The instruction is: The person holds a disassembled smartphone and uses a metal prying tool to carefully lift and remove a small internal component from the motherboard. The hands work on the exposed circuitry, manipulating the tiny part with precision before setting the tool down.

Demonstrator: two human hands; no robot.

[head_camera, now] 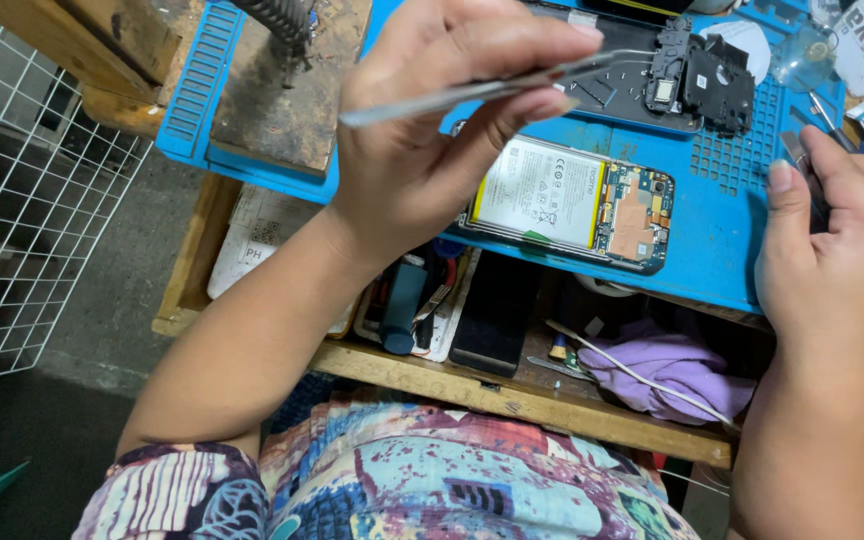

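Pinching a pair of metal tweezers between thumb and curled fingers, the left hand hovers over the blue mat, the tips pointing right toward a black phone frame at the far side. An opened phone (battery and circuit board showing) lies on the mat just right of that hand. The right hand, fingers closed, grips a small dark tool near the mat's right edge.

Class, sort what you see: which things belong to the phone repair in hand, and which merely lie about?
In use: tweezers in left hand; opened phone; black cover piece; right hand.
Lying about: purple cloth; wire rack; dark phone.
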